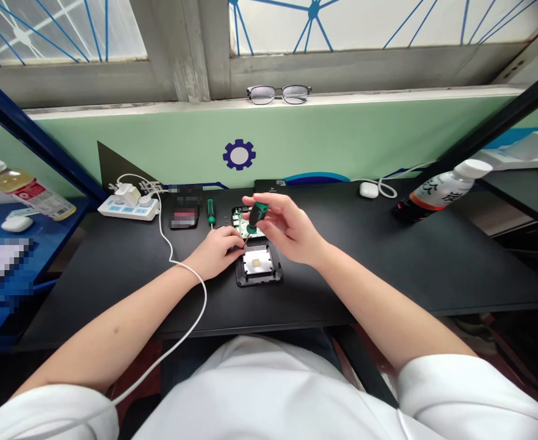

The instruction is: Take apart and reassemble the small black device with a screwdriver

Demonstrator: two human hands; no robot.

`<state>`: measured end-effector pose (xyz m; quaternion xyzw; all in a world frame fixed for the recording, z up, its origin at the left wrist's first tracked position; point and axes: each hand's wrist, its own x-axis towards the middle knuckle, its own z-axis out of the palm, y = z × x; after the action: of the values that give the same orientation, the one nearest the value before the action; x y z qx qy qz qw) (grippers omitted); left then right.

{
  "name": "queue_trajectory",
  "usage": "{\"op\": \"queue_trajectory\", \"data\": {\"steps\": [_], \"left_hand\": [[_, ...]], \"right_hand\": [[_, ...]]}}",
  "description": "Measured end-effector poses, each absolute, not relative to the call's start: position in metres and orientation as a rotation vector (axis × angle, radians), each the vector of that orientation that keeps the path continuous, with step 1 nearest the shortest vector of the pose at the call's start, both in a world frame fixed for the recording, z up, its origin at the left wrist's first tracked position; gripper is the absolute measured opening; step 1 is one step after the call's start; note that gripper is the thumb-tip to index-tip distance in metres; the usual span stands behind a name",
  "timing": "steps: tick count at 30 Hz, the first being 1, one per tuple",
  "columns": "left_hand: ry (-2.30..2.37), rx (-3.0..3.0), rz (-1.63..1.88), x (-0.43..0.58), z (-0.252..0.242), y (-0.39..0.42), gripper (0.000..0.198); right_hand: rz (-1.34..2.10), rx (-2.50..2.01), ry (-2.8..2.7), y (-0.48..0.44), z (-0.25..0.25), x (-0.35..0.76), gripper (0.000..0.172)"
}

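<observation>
A small black opened device (258,267) with a pale metal plate inside lies on the black desk (388,263) in front of me. Behind it sits a green circuit board (238,219). My right hand (287,229) is closed round a green-and-black screwdriver (253,217), its tip pointing down at the device's upper left corner. My left hand (216,252) rests on the desk with fingers curled against that same corner, steadying it. A second green screwdriver (210,211) lies to the left of the board.
A white power strip (129,206) with a white cable (190,275) running off the desk's front sits at back left. A dark box (184,214), white earbud case (368,190) and lying bottle (438,190) are at the back. Glasses (278,93) rest on the sill.
</observation>
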<state>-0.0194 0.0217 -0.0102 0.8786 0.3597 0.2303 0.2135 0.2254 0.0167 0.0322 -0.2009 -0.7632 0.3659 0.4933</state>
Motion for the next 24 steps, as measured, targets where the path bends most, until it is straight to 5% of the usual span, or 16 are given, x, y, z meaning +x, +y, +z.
{"op": "queue_trajectory", "data": {"steps": [24], "left_hand": [[0.967, 2.307, 0.556, -0.016, -0.007, 0.019, 0.016]], "right_hand": [[0.238, -0.549, -1.805, 0.018, 0.013, 0.196, 0.047]]}}
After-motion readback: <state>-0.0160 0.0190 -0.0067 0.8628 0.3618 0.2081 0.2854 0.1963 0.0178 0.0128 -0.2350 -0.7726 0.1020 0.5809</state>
